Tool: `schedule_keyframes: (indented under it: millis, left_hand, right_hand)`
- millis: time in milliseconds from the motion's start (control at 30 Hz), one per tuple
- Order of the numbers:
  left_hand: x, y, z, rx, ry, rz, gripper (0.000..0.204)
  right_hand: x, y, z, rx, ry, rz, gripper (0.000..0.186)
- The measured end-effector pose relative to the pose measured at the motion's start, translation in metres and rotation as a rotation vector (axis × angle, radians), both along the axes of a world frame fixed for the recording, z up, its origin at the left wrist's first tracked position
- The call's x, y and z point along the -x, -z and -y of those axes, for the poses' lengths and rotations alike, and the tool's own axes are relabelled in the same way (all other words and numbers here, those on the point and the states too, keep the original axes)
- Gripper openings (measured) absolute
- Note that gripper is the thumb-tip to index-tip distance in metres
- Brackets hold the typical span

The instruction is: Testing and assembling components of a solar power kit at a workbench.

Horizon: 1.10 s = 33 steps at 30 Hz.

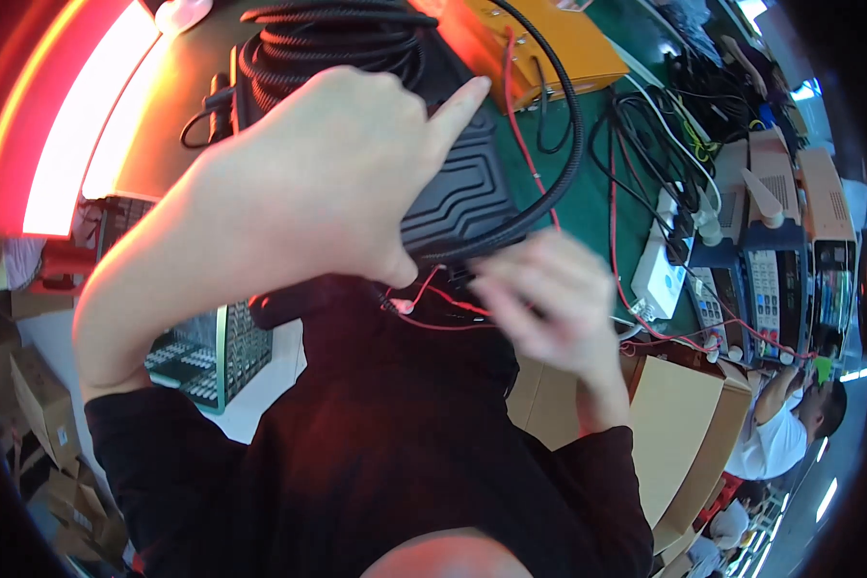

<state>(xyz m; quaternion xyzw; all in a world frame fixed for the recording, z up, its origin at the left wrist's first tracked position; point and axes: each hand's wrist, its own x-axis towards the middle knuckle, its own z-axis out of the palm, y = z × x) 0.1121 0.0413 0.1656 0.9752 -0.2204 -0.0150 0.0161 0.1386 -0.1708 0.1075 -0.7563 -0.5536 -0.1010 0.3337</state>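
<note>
Your left hand point(308, 169) was clamped over the black ribbed device point(458, 197), palm and thumb grasping its near edge and the index finger stretched out straight along its top. That device sat raised in front of your chest, above the green bench point(636, 125), and everything else is placed from it here. A coil of black corrugated conduit point(332, 43) rested on the device's far end, and one loop of the same conduit swept around its right side and back under its lower edge. Your right hand point(549, 299) was just below and right of the device, blurred, its fingers curled in toward thin red wires point(443, 303) hanging from the device's underside; whether they actually pinched a wire I cannot tell. Beyond the device lay an orange case point(549, 43). To its right, on the bench, were a white power strip point(660, 270) and, further right, a row of bench instruments point(771, 250). Below and right of the device stood an open cardboard box point(674, 424), and another person in a white shirt point(780, 438) sat past that.
</note>
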Motion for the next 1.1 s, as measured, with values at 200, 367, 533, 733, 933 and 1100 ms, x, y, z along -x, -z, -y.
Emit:
schedule_keyframes:
  millis: [200,367,533,733,933,1100]
  left_hand:
    - [-0.005,-0.004,-0.002,0.053,0.012,-0.08,0.111]
    - [-0.003,-0.001,-0.004,0.071,-0.008,-0.08,0.113]
    - [0.001,-0.003,-0.003,0.072,-0.011,-0.049,0.114]
    - [-0.003,-0.003,-0.002,0.095,0.003,-0.019,0.114]
    - [-0.002,0.001,-0.003,0.105,-0.041,-0.051,0.118]
    - [-0.004,0.003,-0.001,0.096,0.048,0.042,0.117]
  right_hand:
    - [-0.104,-0.002,0.015,0.018,0.452,0.182,0.026]
    - [-0.152,0.014,-0.034,-0.02,0.554,0.229,0.041]
    - [-0.18,0.01,-0.041,-0.09,0.591,-0.204,0.042]
    - [-0.151,0.016,-0.028,-0.686,0.569,-0.574,0.017]
    - [-0.023,0.034,0.014,-0.44,0.576,-0.005,0.007]
    - [0.044,0.063,-0.012,-0.34,0.103,0.238,0.02]
